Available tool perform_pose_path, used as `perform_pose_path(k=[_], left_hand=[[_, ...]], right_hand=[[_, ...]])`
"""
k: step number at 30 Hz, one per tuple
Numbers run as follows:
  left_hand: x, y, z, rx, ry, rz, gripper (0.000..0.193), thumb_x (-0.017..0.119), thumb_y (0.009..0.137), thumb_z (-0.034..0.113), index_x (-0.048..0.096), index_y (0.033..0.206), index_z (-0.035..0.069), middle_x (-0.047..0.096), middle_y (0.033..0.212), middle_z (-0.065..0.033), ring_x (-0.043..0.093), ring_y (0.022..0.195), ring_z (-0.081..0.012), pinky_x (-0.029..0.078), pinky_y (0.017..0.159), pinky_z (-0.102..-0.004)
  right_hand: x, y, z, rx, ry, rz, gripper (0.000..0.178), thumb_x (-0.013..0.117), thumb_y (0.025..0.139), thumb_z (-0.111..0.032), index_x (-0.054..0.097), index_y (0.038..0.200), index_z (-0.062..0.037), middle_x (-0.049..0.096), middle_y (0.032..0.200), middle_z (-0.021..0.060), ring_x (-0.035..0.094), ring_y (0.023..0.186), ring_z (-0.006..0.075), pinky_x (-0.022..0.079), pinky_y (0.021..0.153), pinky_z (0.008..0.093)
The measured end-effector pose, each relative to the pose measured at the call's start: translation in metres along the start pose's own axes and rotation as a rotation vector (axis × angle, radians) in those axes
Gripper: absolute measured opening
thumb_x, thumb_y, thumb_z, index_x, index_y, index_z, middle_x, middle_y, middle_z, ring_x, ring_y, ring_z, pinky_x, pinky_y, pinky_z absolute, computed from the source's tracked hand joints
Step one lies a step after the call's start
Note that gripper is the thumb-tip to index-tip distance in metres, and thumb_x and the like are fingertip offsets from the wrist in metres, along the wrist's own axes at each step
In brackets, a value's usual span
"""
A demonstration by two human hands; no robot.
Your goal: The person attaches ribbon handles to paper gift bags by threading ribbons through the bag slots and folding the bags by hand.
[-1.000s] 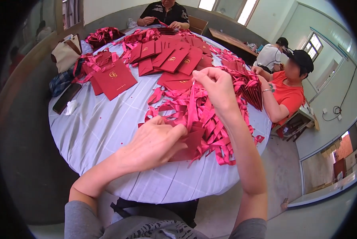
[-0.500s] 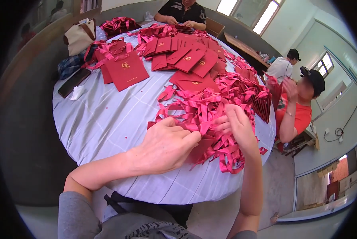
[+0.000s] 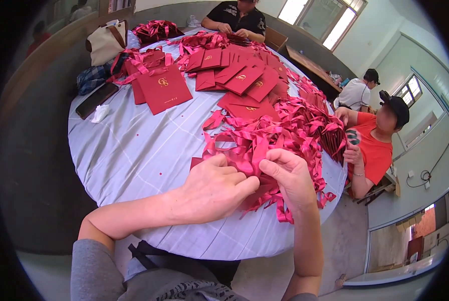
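Got a pink ribbon point(image 3: 258, 154) at right grip point(image 3: 289, 176), just right of left grip point(image 3: 219, 186). Right: narrowed to a thumb-and-finger pinch, apparently on the ribbon. Left: curled over a red bag point(image 3: 251, 201); can't tell whether clamped, with fingertips hidden. On progress: reads as mid-piece, with ribbon in hand and no finished fastening visible. Beyond right grip, a piled ribbon tangle point(image 3: 302, 125); looks done or part-done, can't tell which. Farther ahead of both grips, stacked bags point(image 3: 245, 80), mostly with no ribbon in view, so possibly left to do. Can't give a count. On orientation: reading ribbon long axis as roughly away from the body, up past right grip; losing both ends in the tangle. With bag mostly covered and only a patch showing below left grip, no call on its direction. Out left of left grip, on the white-clothed worktop point(image 3: 139, 155): flat bag point(image 3: 163, 95), emblem up, then dark phone point(image 3: 97, 100) and tissue point(image 3: 100, 114). Right of right grip: person in red shirt point(image 3: 376, 148), beside a fanned bag bundle point(image 3: 333, 144).
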State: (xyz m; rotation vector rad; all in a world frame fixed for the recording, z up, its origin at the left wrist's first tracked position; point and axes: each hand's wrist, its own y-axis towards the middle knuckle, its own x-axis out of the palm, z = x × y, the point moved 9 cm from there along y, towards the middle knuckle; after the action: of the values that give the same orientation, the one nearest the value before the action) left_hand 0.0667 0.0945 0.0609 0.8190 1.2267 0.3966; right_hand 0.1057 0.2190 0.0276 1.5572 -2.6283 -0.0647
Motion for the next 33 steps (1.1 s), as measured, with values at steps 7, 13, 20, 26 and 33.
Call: perform_pose_path(k=[7,13,20,26,33], left_hand=[[-0.002,-0.005,0.007,0.035,0.03,-0.055,0.01,0.057,0.071,0.013,0.05,0.078,0.011,0.052,0.062,-0.0005,0.056,0.061,-0.0165,0.04,0.062,-0.0301],[-0.002,-0.005,0.008,0.021,0.048,-0.048,0.011,0.057,0.071,0.014,0.05,0.078,0.011,0.053,0.063,-0.0012,0.057,0.064,-0.0155,0.04,0.062,-0.0301],[-0.003,-0.005,0.011,0.043,0.072,-0.01,0.012,0.059,0.07,0.015,0.05,0.078,0.011,0.053,0.062,-0.0005,0.057,0.062,-0.0153,0.04,0.061,-0.03],[0.002,-0.004,0.003,0.009,0.056,-0.042,0.013,0.059,0.069,0.014,0.049,0.077,0.01,0.052,0.06,-0.0012,0.058,0.06,-0.0163,0.04,0.06,-0.0311],[0.0,-0.002,0.001,-0.006,-0.002,-0.037,0.015,0.061,0.067,0.011,0.049,0.075,0.009,0.051,0.058,-0.0029,0.057,0.056,-0.0188,0.039,0.058,-0.0323]], right_hand=[[0.026,0.013,0.0,-0.011,-0.205,-0.111,0.007,0.06,0.09,-0.004,0.058,0.095,0.0011,0.057,0.086,-0.0029,0.053,0.073,0.0038,0.043,0.063,0.018],[0.009,0.002,-0.023,-0.043,-0.653,0.083,0.022,0.061,0.091,-0.019,0.059,0.089,0.0031,0.055,0.064,0.0035,0.05,0.061,0.0047,0.041,0.054,0.0235],[0.031,0.002,0.005,0.197,-0.36,-0.197,0.017,0.063,0.089,-0.011,0.067,0.095,0.004,0.065,0.077,0.0035,0.056,0.066,0.0062,0.043,0.058,0.0215],[0.011,0.004,-0.008,-0.126,0.023,0.117,0.011,0.061,0.089,-0.003,0.065,0.095,0.005,0.069,0.091,0.0114,0.065,0.083,0.0124,0.051,0.076,0.0233],[0.008,-0.009,-0.008,-0.353,-0.06,0.26,0.016,0.057,0.092,-0.007,0.063,0.1,0.0056,0.067,0.093,0.0121,0.067,0.08,0.0179,0.051,0.074,0.0262]])
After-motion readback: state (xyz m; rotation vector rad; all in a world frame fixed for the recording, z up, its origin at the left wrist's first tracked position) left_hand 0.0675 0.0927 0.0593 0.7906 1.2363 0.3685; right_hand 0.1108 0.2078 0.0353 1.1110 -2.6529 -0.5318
